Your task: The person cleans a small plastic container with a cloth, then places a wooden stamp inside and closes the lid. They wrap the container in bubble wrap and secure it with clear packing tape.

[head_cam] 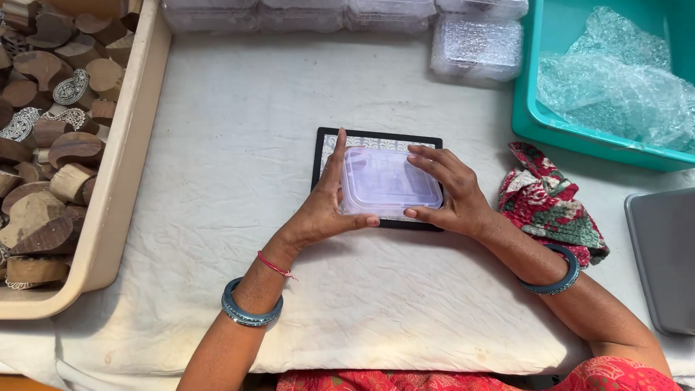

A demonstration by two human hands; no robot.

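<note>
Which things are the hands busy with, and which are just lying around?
Busy with: clear plastic box, held by the left hand and right hand; black-framed board under it.

Lying around: beige tray of wooden blocks, teal bin of bubble wrap, patterned cloth, stacked clear boxes.

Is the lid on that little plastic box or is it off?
On. The clear lid sits flat on the plastic box, edges lined up, with the left hand and right hand gripping its sides.

A table (217,145) draped in creased white cloth (405,304), lit by soft, even daylight.
</note>
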